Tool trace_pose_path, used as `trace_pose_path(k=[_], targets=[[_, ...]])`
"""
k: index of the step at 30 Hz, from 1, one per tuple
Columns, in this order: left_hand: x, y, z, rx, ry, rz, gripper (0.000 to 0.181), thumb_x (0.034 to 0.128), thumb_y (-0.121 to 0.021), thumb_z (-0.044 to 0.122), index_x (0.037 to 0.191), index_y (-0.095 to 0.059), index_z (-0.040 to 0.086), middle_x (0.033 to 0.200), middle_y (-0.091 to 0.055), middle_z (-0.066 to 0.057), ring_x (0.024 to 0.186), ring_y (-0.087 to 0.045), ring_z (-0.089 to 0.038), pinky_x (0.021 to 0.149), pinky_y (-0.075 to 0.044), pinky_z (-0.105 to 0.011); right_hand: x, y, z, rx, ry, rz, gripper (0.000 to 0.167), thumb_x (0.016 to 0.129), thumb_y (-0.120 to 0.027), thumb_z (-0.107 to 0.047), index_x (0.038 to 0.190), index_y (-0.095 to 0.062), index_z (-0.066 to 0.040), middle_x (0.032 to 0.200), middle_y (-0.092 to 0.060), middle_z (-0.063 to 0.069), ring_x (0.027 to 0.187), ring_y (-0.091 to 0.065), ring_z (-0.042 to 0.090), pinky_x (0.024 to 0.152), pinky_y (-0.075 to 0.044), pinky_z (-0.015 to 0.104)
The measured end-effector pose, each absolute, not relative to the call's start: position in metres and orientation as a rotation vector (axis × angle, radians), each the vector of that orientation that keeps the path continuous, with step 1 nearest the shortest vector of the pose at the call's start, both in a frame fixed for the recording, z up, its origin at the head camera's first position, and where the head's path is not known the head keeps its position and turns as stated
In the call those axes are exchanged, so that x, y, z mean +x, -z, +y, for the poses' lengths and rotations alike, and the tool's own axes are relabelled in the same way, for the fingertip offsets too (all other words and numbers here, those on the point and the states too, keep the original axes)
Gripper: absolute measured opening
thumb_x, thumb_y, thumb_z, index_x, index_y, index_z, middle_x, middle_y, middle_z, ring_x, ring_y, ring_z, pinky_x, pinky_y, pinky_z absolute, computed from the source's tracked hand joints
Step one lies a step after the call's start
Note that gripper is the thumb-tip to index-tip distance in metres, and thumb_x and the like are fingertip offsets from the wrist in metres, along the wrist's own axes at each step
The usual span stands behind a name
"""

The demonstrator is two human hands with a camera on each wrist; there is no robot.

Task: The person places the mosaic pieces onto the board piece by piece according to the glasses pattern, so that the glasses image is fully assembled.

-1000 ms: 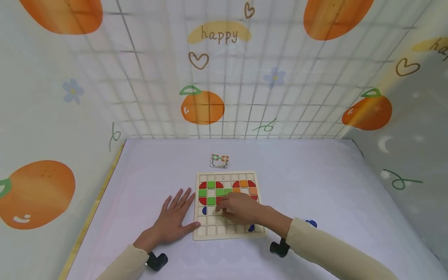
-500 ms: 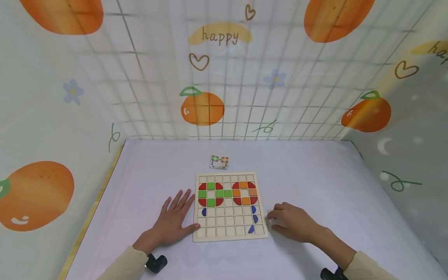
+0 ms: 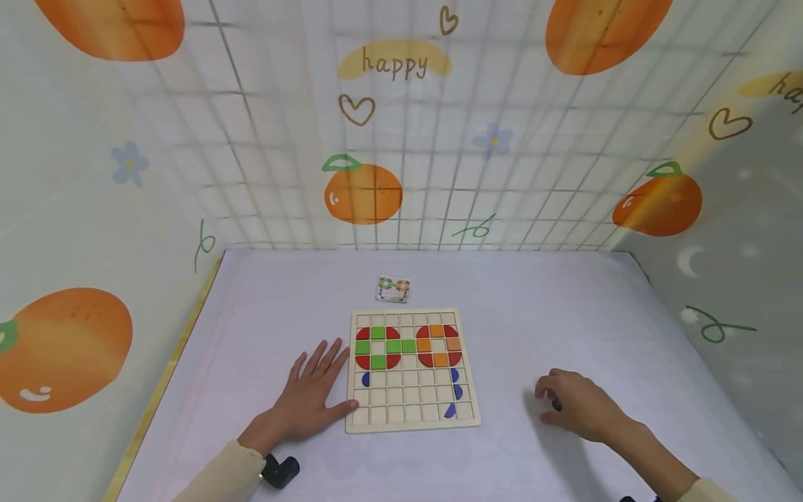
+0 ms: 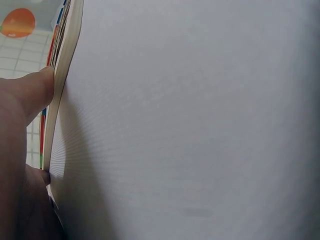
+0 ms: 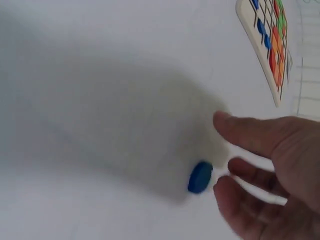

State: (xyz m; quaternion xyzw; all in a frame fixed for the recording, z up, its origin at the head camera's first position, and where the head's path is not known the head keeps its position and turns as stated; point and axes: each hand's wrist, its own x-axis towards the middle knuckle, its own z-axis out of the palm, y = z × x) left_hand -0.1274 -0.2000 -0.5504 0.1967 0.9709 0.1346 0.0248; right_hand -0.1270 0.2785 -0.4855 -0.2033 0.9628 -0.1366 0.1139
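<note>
A wooden grid board (image 3: 410, 397) lies on the white table. Red, green and orange pieces form two ring shapes on it, joined by a green square (image 3: 408, 346). Below them are a blue half-round piece (image 3: 366, 380) at the left and several blue pieces (image 3: 458, 392) at the right. My left hand (image 3: 314, 397) lies flat with spread fingers, its thumb on the board's left edge. My right hand (image 3: 583, 408) hovers right of the board, fingers loosely bent. Between thumb and fingers a blue piece (image 5: 200, 177) shows on the table, apart from the fingertips in the right wrist view.
A small pattern card (image 3: 393, 288) lies behind the board, printed with a similar coloured design. A printed cloth wall (image 3: 426, 139) stands behind the table and along its sides. Black wrist devices (image 3: 281, 472) sit at the cuffs.
My right hand has moved from over the board to the right, out to the loose blue piece. That uncovers the pieces on the board's right side. My left hand stays in place.
</note>
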Motion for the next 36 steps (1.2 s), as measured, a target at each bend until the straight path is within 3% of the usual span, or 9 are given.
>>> trace_pose_path(k=[8,13,18,22,29,36], targets=[[-0.126,0.550,-0.201,0.595,-0.423,3.001,0.097,0.0875,-0.052,0.071,0.158,-0.022,0.012,0.164,-0.012,-0.008,0.149,-0.005,-0.034,0.114,-0.007,-0.061,-0.136,0.493,0.290,-0.382,0.517,2.805,0.022,0.073,-0.085,-0.003,0.088,-0.071,-0.009,0.077,-0.061,-0.006,0.072,-0.055,0.011,0.063,-0.050,0.032],[-0.127,0.552,-0.202,0.589,-0.423,3.003,0.097,0.0873,-0.050,0.073,0.158,-0.019,0.014,0.164,-0.010,-0.006,0.149,-0.004,-0.032,0.114,-0.006,-0.060,-0.143,0.498,0.295,-0.482,0.628,2.791,0.022,0.070,-0.087,-0.003,0.085,-0.072,-0.009,0.077,-0.061,-0.008,0.070,-0.053,0.008,0.061,-0.049,0.028],[-0.128,0.553,-0.202,0.590,-0.428,2.995,0.097,0.0874,-0.050,0.073,0.158,-0.019,0.014,0.164,-0.009,-0.006,0.149,-0.003,-0.032,0.114,-0.006,-0.060,-0.154,0.497,0.288,-0.626,0.748,2.719,0.018,0.074,-0.083,-0.001,0.086,-0.074,-0.010,0.082,-0.064,-0.009,0.074,-0.059,0.006,0.064,-0.052,0.025],[-0.127,0.551,-0.201,0.584,-0.413,2.998,0.097,0.0875,-0.050,0.073,0.159,-0.019,0.014,0.164,-0.009,-0.006,0.149,-0.003,-0.032,0.115,-0.005,-0.060,-0.168,0.492,0.265,-0.629,0.749,2.685,0.017,0.077,-0.081,0.001,0.090,-0.075,-0.010,0.085,-0.067,-0.008,0.076,-0.061,0.009,0.066,-0.054,0.025],[-0.128,0.550,-0.200,0.592,-0.411,3.001,0.097,0.0878,-0.049,0.073,0.158,-0.019,0.013,0.164,-0.009,-0.006,0.149,-0.003,-0.031,0.115,-0.006,-0.059,-0.193,0.483,0.215,-0.475,0.659,2.746,0.025,0.073,-0.087,-0.007,0.094,-0.074,-0.009,0.073,-0.063,-0.008,0.065,-0.055,0.010,0.058,-0.052,0.023],[-0.126,0.548,-0.199,0.597,-0.406,2.988,0.096,0.0879,-0.051,0.072,0.158,-0.020,0.013,0.164,-0.010,-0.006,0.149,-0.004,-0.032,0.115,-0.007,-0.060,-0.203,0.465,0.160,-0.806,0.774,2.731,0.014,0.077,-0.084,-0.005,0.089,-0.077,-0.008,0.078,-0.069,-0.007,0.068,-0.061,0.007,0.063,-0.054,0.018]])
